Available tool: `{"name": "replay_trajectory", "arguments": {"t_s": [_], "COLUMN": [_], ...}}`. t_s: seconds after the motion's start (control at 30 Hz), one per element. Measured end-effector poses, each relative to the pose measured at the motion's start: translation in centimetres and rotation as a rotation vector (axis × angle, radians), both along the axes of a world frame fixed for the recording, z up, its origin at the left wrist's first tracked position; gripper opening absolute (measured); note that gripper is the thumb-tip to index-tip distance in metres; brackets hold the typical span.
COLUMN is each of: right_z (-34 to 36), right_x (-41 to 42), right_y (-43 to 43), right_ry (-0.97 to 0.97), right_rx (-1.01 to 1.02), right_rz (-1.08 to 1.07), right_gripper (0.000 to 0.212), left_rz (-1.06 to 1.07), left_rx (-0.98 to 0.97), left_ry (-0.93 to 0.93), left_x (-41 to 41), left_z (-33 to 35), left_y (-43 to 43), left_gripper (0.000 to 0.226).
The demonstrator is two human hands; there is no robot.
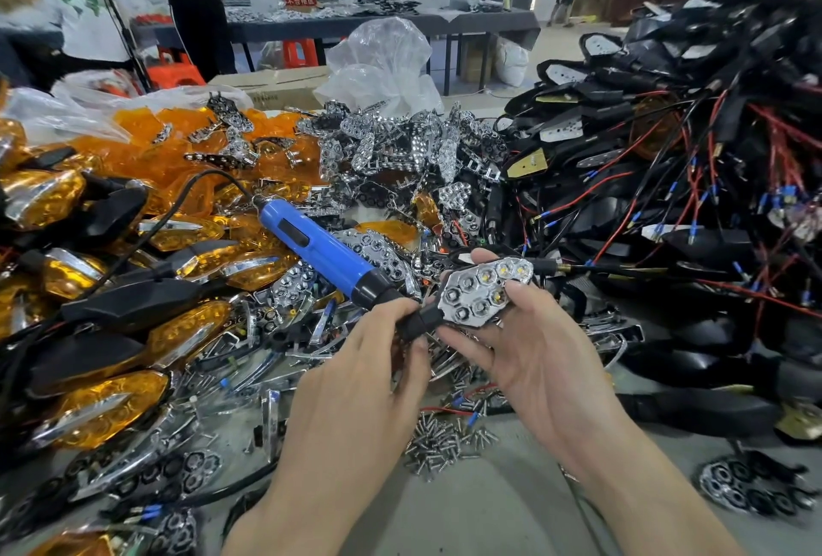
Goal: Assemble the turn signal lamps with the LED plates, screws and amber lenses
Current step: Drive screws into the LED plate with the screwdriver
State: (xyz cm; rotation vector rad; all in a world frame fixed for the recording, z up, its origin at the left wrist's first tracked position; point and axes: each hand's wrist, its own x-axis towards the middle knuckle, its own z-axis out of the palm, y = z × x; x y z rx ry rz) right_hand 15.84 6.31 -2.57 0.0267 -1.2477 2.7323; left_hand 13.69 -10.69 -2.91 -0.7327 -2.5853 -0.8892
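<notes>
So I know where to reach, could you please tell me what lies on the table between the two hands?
A heap of loose screws lies between the left hand and the right hand, in the head view.

bright even indoor light, soft shadows, wide-angle bending, blurred edges
</notes>
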Motion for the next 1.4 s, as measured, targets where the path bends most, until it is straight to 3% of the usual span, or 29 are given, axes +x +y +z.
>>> {"name": "replay_trajectory", "arguments": {"t_s": [0.2, 0.43, 1.4], "right_z": [0.15, 0.59, -0.05], "right_x": [0.18, 0.37, 0.23], "right_y": [-0.24, -0.62, -0.26], "right_ry": [-0.008, -0.018, 0.029], "right_rx": [0.053, 0.146, 0.188], "right_rz": [-0.03, -0.089, -0.108], "right_gripper": [0.044, 0.058, 0.056], "left_rz": [-0.018, -0.03, -0.027], "left_rx": [0.005, -0.007, -0.01], "left_ry": [-0.022, -0.025, 0.065], "left_x": [0.1, 0.12, -0.11], "left_z": [0.11, 0.12, 0.16], "left_y": [0.03, 0.0, -0.2], "left_gripper": [0.029, 0.027, 0.022]}}
